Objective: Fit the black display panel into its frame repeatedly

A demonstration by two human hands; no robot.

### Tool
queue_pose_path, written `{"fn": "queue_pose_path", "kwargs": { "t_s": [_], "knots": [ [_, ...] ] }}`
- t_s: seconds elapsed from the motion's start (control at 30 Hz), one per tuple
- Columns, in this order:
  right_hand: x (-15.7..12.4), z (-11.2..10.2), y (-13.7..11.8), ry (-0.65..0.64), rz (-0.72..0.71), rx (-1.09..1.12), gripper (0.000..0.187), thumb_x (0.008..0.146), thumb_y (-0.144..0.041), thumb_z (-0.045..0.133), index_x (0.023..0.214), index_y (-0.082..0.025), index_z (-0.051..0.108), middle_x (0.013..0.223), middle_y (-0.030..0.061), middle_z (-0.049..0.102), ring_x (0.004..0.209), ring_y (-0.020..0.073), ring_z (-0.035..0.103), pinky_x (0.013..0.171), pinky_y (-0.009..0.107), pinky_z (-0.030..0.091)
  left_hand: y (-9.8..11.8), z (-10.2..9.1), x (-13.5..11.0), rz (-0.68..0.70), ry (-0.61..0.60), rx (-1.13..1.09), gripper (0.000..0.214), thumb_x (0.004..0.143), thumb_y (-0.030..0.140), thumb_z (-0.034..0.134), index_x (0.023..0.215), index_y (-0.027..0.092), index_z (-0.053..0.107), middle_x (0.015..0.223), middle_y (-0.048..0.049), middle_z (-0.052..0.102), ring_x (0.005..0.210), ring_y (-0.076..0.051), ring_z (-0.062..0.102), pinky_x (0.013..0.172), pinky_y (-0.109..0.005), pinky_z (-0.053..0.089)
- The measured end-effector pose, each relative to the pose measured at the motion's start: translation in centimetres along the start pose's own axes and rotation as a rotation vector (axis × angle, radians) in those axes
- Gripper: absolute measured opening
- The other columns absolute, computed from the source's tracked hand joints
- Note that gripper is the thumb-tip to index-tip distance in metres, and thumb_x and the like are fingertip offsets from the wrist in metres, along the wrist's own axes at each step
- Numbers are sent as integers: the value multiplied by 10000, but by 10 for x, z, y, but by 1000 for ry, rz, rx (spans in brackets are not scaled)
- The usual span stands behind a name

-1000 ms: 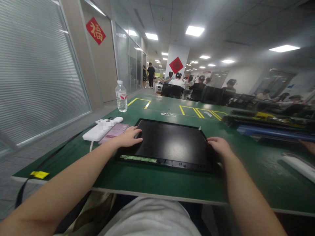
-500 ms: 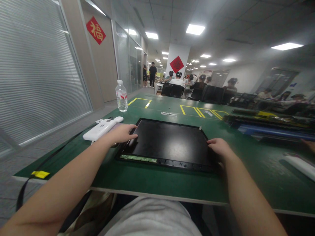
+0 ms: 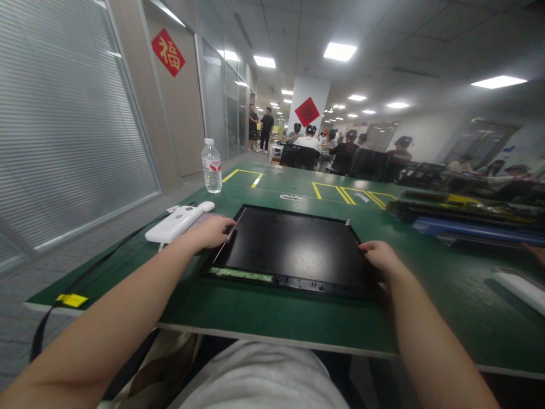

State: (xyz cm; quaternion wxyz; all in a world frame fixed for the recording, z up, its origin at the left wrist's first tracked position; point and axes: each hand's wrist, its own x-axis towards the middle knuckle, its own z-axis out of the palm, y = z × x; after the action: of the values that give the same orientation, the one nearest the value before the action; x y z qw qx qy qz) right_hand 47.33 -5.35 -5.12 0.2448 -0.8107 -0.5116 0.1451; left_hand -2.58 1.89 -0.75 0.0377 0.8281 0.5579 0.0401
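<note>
A black display panel lies flat on the green table in front of me, with a green circuit strip along the left part of its near edge. My left hand is closed at the panel's left side, fingers curled against the frame. On the opposite side, my right hand pinches the right edge between thumb and fingers; its lower fingers are hidden. A small light tab sticks up at the panel's far right corner. Just behind my left hand rests a white handheld device.
A water bottle stands at the table's far left. Stacked dark and blue panels lie at the right, near a white object and another person's hand. A black strap crosses the left corner. People sit beyond the table.
My left thumb and fingers have drawn back from the screen surface to the panel's left edge. The right hand and the panel stay nearly still.
</note>
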Motion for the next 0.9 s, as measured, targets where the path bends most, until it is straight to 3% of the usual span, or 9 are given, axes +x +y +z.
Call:
{"fn": "queue_pose_path", "kwargs": {
  "t_s": [0.23, 0.37, 0.67, 0.9],
  "knots": [
    [-1, 0, -1, 22, 23, 38, 426, 642, 5, 580, 973, -138, 808, 931, 111, 781, 805, 209, 724, 750, 266, 539, 9, -4, -6, -14, -3, 11, 593, 770, 197, 527, 1346, 221, 670, 1245, -95, 743, 1118, -276, 694, 965, -314, 524],
    [-1, 0, -1, 42, 23, 54, 414, 647, 3, 577, 948, -155, 815, 928, 91, 781, 867, 203, 723, 768, 245, 531, 11, -5, -6, -29, -14, 42, 576, 776, 213, 534, 1332, 243, 680, 1222, -89, 749, 1107, -282, 696, 967, -325, 528],
    [-2, -2, -4, -3, 93, 175, 455, 641, 46, 549, 976, -126, 804, 907, 100, 776, 814, 198, 716, 755, 250, 533, 5, 3, -1, 11, 8, 69, 603, 780, 194, 513, 1362, 179, 672, 1281, -162, 707, 1160, -328, 675, 992, -367, 511],
    [-3, -2, -4, -41, 142, 225, 519, 650, 34, 540, 1075, -125, 792, 868, 92, 771, 739, 197, 707, 718, 270, 535, 13, 1, -5, -27, -47, 6, 680, 741, 115, 490, 1397, 212, 643, 1378, -101, 682, 1232, -284, 653, 1028, -319, 493]
  ]
}}
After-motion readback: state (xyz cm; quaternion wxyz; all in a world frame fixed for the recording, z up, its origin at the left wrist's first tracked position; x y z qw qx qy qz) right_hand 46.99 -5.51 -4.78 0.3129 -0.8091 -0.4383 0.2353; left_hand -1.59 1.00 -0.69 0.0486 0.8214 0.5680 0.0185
